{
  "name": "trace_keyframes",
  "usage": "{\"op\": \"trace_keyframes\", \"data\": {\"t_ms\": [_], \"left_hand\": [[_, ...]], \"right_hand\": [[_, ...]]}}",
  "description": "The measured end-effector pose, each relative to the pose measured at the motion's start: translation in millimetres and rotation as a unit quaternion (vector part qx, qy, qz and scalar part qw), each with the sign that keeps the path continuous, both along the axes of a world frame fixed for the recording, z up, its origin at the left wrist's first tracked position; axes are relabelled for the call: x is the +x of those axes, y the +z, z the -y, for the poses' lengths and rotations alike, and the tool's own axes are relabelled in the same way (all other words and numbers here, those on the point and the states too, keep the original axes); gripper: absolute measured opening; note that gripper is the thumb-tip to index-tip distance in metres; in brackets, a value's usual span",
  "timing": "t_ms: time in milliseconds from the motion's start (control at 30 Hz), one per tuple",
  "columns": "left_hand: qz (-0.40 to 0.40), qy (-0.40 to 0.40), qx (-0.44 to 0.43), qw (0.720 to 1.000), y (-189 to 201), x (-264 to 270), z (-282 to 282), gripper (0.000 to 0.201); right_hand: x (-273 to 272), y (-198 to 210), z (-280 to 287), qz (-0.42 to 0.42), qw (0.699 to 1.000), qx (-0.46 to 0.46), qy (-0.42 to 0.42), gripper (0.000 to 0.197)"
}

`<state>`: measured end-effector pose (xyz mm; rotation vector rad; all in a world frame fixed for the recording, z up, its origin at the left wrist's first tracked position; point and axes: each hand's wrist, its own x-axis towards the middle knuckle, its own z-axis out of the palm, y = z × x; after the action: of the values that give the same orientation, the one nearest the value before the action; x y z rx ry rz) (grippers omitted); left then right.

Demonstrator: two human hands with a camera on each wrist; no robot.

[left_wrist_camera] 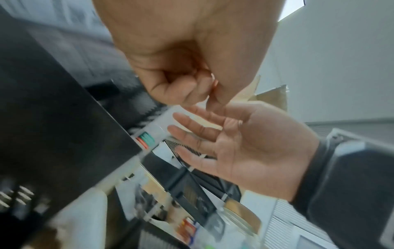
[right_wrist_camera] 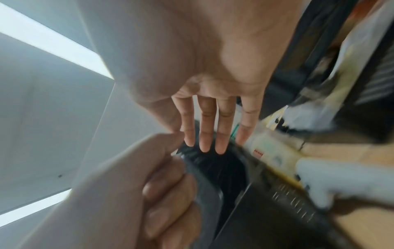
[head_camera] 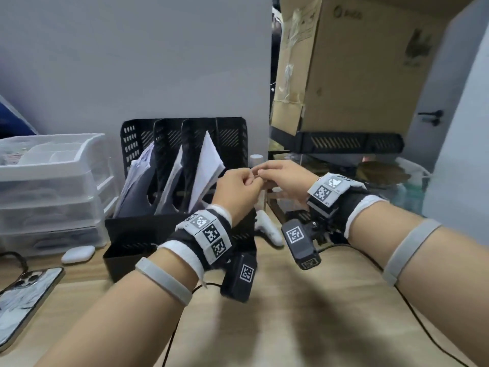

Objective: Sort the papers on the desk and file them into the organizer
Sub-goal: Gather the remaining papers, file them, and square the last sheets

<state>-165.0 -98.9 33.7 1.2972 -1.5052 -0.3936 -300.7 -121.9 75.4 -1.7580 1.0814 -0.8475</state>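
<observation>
Desk [head_camera: 264, 327], papers [head_camera: 209, 170] in organizer [head_camera: 132, 229], beside fingers [head_camera: 251, 178]

Light wooden desk [head_camera: 291, 327] bearing a black mesh file organizer [head_camera: 182, 229], clear plastic drawer unit [head_camera: 53, 197], white earbud case [head_camera: 78, 254], smartphone [head_camera: 23, 300], white game controller [head_camera: 267, 229].
</observation>
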Motion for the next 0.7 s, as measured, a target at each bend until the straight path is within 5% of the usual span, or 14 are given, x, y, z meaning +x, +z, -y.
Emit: {"op": "trace_keyframes", "data": {"t_ms": [200, 333, 533, 700], "left_hand": [[0.059, -0.223, 0.140, 0.963, -18, -134, 11, 0.037], [0.088, -0.333, 0.215, 0.914, -44, -222, 2, 0.009], [0.250, -0.356, 0.311, 0.845, -69, -303, -13, 0.065], [0.268, -0.327, 0.323, 0.847, -73, -330, -14, 0.066]], "right_hand": [[-159, -24, -33, -0.020, 0.986, 0.052, -0.157, 0.027], [-258, -38, -75, -0.113, 0.950, 0.073, -0.282, 0.021], [-362, -70, -145, -0.375, 0.812, 0.152, -0.421, 0.038], [-389, -105, -169, -0.378, 0.790, 0.235, -0.422, 0.060]]}}
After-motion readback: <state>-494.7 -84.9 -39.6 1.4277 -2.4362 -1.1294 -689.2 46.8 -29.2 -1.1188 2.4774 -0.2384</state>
